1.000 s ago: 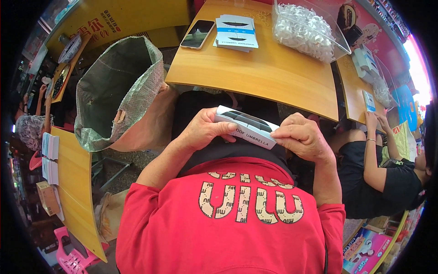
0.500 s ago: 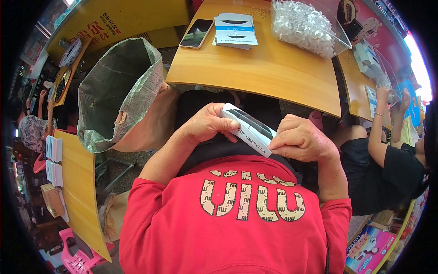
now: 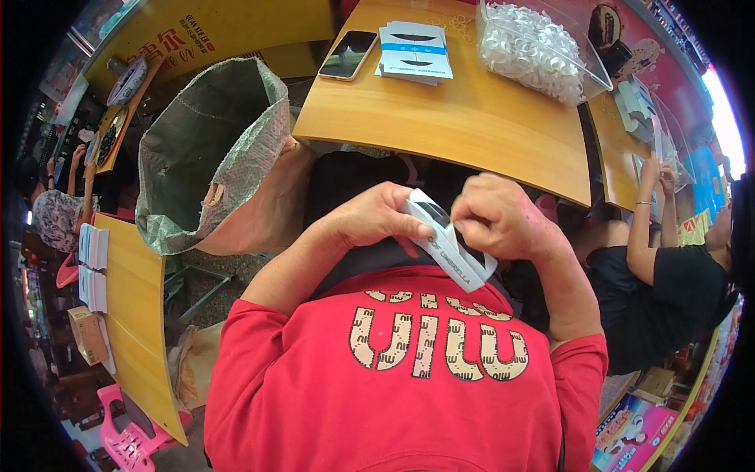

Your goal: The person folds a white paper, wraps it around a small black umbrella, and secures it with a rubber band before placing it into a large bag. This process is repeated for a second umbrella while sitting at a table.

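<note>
At the far left, a wooden side surface (image 3: 135,330) carries two white card stacks (image 3: 92,248) and a brown box (image 3: 89,336). To their right stands a wide-mouthed woven bag (image 3: 263,134), open at the top. A phone (image 3: 348,55) lies on the front surface (image 3: 472,130), just beside a banded card pile (image 3: 415,53). Below these, the left hand (image 3: 381,219) holds the near end of a folded card (image 3: 458,261), its thumb on the printed face and its fingers clamped behind. The folded card is above the person's lap, off the front surface, tilted down toward the right. The right hand (image 3: 503,219) is at the card's upper edge, thumb and forefinger drawn together and apparently pinching it; the exact contact is partly hidden. For good control, steady the card with the left thumb laid flat, work the right fingertips along the edge with light, even pressure, and avoid bowing the middle, since thin card probably creases easily. Further right, a clear bin (image 3: 595,85) contains white loops (image 3: 531,51). At the far right sits a co-worker (image 3: 672,295) in dark clothing.
</note>
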Tool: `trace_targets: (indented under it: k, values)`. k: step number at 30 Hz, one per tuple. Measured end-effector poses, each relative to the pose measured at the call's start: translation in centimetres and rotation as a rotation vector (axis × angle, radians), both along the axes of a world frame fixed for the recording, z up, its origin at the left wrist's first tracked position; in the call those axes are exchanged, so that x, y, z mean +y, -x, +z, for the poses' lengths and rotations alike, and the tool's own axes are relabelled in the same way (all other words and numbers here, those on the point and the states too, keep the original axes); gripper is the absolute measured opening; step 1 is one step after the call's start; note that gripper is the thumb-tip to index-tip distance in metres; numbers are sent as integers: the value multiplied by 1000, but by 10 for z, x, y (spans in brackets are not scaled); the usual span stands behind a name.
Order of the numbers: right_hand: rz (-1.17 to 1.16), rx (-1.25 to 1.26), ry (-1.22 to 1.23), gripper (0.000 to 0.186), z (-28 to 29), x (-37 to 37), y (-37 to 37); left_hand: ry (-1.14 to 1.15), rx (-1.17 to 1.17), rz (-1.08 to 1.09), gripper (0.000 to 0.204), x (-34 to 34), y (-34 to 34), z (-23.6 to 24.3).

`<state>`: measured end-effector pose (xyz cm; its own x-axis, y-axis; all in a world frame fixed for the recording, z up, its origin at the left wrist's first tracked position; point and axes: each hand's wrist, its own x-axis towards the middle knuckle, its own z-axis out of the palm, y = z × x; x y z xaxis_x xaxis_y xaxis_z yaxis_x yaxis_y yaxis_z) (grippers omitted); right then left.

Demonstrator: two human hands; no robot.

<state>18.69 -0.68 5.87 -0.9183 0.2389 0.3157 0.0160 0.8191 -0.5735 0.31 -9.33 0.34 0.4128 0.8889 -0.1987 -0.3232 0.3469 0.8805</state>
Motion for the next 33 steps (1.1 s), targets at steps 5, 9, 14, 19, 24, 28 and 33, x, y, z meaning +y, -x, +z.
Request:
trace_targets:
  k: [5,9,14,19,24,28,33]
  values:
    - [-114,102,-130,4,2,19,33,-36,163,-86,18,1,-15,5]
    - [-167,100,-63,3,15,22,38,-52,147,28,19,0,-6,7]
    - [-258,13,422,15,7,36,16,-77,137,147,21,5,2,3]
    - [-472,91,627,21,-27,39,-19,-52,-33,406,23,13,7,-8]
    - [-409,329,975,56,-42,12,-16,-55,-114,496,27,18,6,-14]
    - [-506,324,721,62,-46,6,-7,-37,-177,524,27,23,-4,-18]
    - [-601,338,655,56,-51,8,-7,34,-261,505,27,24,-18,-22]
